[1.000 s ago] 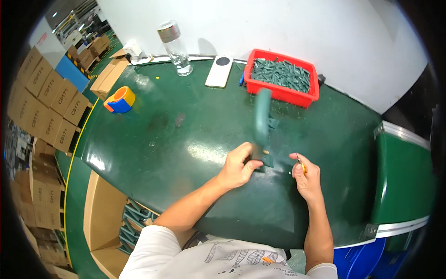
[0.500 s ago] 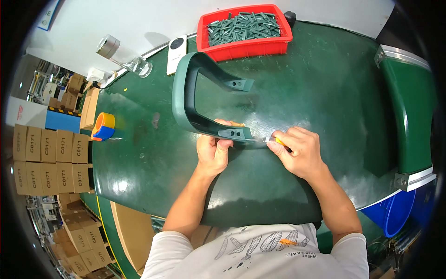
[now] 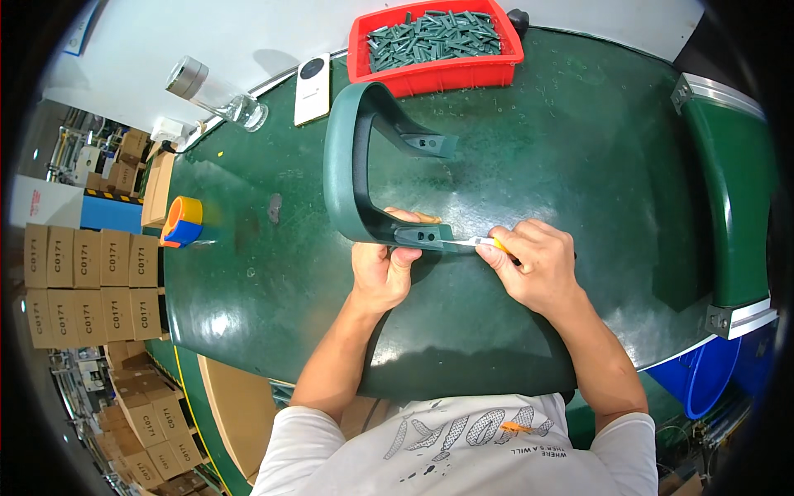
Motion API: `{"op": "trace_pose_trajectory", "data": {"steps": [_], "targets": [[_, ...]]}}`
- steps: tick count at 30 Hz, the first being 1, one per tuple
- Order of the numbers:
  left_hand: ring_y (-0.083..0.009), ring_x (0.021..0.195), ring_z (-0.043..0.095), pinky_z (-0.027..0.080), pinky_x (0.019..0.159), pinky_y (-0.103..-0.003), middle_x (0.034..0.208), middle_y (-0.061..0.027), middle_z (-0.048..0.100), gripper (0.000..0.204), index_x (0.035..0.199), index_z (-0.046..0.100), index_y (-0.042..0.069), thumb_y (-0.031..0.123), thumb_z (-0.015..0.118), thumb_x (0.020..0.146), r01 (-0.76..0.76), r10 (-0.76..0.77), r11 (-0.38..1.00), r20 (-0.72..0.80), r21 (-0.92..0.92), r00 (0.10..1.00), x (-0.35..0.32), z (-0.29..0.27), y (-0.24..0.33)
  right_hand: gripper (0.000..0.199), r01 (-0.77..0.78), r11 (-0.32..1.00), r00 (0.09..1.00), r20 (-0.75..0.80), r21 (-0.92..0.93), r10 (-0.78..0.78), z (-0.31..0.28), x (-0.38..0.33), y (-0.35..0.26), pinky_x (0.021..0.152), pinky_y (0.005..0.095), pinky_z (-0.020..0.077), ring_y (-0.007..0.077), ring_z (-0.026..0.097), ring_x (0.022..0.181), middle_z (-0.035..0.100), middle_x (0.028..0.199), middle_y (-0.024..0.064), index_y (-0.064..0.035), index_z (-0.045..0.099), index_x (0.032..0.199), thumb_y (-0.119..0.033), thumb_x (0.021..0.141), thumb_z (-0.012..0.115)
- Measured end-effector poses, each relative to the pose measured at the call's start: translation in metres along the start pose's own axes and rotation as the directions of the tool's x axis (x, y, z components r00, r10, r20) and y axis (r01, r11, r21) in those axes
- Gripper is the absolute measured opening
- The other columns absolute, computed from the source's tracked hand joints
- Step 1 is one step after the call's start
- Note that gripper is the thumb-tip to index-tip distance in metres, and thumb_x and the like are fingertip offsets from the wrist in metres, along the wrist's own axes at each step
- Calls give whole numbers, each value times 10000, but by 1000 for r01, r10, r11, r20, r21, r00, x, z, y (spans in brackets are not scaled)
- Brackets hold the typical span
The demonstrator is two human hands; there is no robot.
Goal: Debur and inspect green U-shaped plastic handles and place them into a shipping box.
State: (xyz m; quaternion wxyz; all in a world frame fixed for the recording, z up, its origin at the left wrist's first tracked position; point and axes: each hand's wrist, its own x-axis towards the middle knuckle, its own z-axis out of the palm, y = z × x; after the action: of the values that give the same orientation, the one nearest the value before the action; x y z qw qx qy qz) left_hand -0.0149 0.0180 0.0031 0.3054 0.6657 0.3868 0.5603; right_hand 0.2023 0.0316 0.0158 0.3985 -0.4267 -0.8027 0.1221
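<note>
A dark green U-shaped plastic handle (image 3: 341, 161) is held above the table, its two legs pointing right. My left hand (image 3: 381, 269) grips the near leg from below, thumb in front and fingers behind; this leg has two small dark holes close to its end. In my right hand (image 3: 538, 260) is a utility knife (image 3: 497, 244) with some yellow on its body, mostly covered by the fingers. Its thin blade points left and meets the tip of the near leg; whether it cuts into the plastic is too small to tell.
A red bin (image 3: 438, 81) full of small green pieces stands at the back of the green table (image 3: 273, 289). Left of it are a white phone-like slab (image 3: 312, 93) and a glass bottle (image 3: 244, 112). Tape rolls (image 3: 184, 221) lie far left. A green metal-ended panel (image 3: 740, 198) borders the right.
The handle and my left hand have shifted slightly right. The knife blade, near the leg's tip before, now lies against it, with my right hand almost in the same place.
</note>
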Motion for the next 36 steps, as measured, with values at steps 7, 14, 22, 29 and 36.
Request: {"op": "trace_pose_trajectory", "data": {"steps": [7, 14, 22, 29, 36], "targets": [[-127, 676, 564, 467, 609, -243, 922, -148, 614, 392, 940, 565, -24, 362, 601, 878, 32, -32, 999, 12, -26, 999, -3, -1, -3, 198, -4, 999, 1000, -13, -48, 3, 1, -2, -1, 430, 312, 401, 191, 508, 478, 509, 522, 36, -75, 675, 755, -268, 746, 722], [-139, 695, 573, 476, 618, -250, 942, -163, 615, 364, 936, 547, -18, 338, 606, 883, 65, -65, 997, 8, -52, 998, -6, 1, -3, 201, -2, 999, 1000, -21, -49, 1, 1, -1, -1, 433, 318, 409, 197, 522, 486, 518, 523, 38, -66, 673, 760, -261, 753, 721], [-152, 728, 583, 489, 649, -264, 986, -174, 618, 375, 987, 526, -13, 337, 615, 882, 195, -197, 961, 11, -195, 980, -8, 3, 4, 197, -15, 997, 1000, -24, -72, 13, 1, -2, 2, 435, 324, 411, 202, 523, 486, 526, 530, 41, -65, 674, 775, -256, 757, 718], [-187, 806, 614, 505, 702, -288, 988, -151, 630, 362, 986, 582, -16, 262, 722, 800, 189, -207, 924, -18, -333, 978, -1, 5, 3, 206, -26, 999, 999, -24, 43, 27, 0, 0, 4, 441, 327, 400, 203, 512, 492, 518, 545, 51, -60, 665, 772, -260, 764, 716], [-234, 873, 640, 517, 798, -343, 987, -124, 633, 420, 994, 608, 19, 75, 829, 641, 225, -291, 855, -74, -467, 954, -4, -4, 0, 230, -25, 978, 999, -23, 205, 31, -10, 4, 8, 449, 319, 360, 193, 460, 478, 473, 531, 52, -46, 650, 729, -260, 771, 722]]}}
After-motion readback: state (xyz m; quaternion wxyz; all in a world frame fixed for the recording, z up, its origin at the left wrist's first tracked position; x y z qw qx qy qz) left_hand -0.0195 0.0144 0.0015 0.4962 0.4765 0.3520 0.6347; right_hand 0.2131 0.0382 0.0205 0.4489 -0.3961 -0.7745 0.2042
